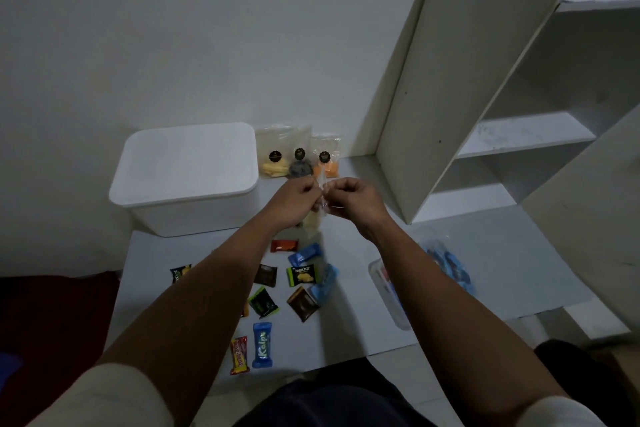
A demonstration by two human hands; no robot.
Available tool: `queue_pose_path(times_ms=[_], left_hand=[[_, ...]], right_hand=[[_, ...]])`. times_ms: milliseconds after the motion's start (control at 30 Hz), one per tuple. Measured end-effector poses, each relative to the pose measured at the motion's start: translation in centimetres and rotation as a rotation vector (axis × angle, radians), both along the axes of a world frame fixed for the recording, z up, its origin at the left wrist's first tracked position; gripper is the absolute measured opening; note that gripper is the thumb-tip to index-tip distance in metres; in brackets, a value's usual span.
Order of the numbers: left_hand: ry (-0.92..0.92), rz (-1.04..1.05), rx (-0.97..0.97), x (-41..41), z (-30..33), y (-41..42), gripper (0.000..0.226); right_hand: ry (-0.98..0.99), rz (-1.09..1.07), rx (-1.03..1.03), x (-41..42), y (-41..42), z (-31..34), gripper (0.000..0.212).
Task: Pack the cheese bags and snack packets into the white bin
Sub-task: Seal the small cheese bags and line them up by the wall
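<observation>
White open-shelved cabinet [502,107] fills the upper right of the frame, tilted in this wide view, bare shelves showing.

White desk [349,319] across the centre and lower right, carrying everything else.

White rectangular plastic bin [183,177] at centre left, on the far left part of the desk, against the wall.

Three clear cheese bags with round black labels [298,156] stand in a row just right of the bin, leaning on the wall — pale yellow pieces in the left one, something dark in the middle one, orange pieces in the right one.

Clear plastic bag of blue wrapped items [446,263] lies at right of centre, partly hidden behind the right forearm.

Small clear cheese bag with pale contents [317,215] is held up at frame centre, in front of the row. Left hand [294,199] and right hand [356,199] both have fingers curled, pinching its top edge from either side.

Loose snack packets [287,291] are scattered on the desk below the hands — red, blue, brown, green. A blue "Kalpa" packet [262,345] and a red-and-yellow bar wrapper [239,355] lie nearest the lower edge, side by side.
</observation>
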State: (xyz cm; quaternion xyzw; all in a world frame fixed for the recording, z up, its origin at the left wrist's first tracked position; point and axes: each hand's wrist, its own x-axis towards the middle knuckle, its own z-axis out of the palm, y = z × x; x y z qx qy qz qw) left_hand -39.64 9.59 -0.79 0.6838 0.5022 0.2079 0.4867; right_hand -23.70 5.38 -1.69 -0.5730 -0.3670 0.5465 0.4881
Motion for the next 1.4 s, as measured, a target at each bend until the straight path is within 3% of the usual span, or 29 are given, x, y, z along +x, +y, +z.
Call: queue_pose_path(times_ms=[167,367,600,700,833,967,1067,1200,1267,1333,1400], left_hand=[[0.001,0.008,-0.035,2.2,-1.2,3.3,0.029],[-0.049,0.073,-0.107,5.1,-1.6,6.4,0.028],[0.010,0.064,-0.074,8.4,-3.6,9.5,0.027],[0.019,0.140,-0.056,9.9,-4.7,10.6,0.026],[-0.167,0.231,-0.266,11.8,-6.3,13.4,0.027],[-0.330,0.289,-0.401,14.4,-7.3,15.6,0.021],[-0.344,0.318,-0.444,15.4,-8.4,16.1,0.028],[-0.119,0.472,-0.247,16.1,-11.3,16.2,0.029],[-0.095,0.591,-0.377,16.6,-12.8,16.5,0.035],[-0.226,0.665,-0.659,17.3,-13.8,17.1,0.051],[-0.377,0.677,-0.812,18.1,-14.3,18.0,0.056]], right_hand=[[-0.064,-0.016,-0.055,2.6,3.9,-0.3,0.019],[-0.135,0.052,-0.050,5.1,7.5,-1.3,0.013],[-0.128,0.015,-0.096,7.4,9.9,-1.8,0.021],[-0.262,0.037,-0.086,8.4,10.4,-3.2,0.016],[-0.428,0.143,0.052,10.4,10.4,-6.3,0.033],[-0.444,-0.027,-0.038,12.5,11.6,-9.7,0.022],[-0.435,-0.142,-0.061,13.6,13.9,-11.4,0.021],[-0.407,-0.223,-0.089,14.9,17.8,-13.4,0.023],[-0.422,-0.231,-0.084,15.5,19.5,-14.4,0.021],[-0.426,-0.226,-0.092,15.8,21.0,-15.5,0.020],[-0.413,-0.213,-0.102,15.9,22.3,-16.5,0.020]])
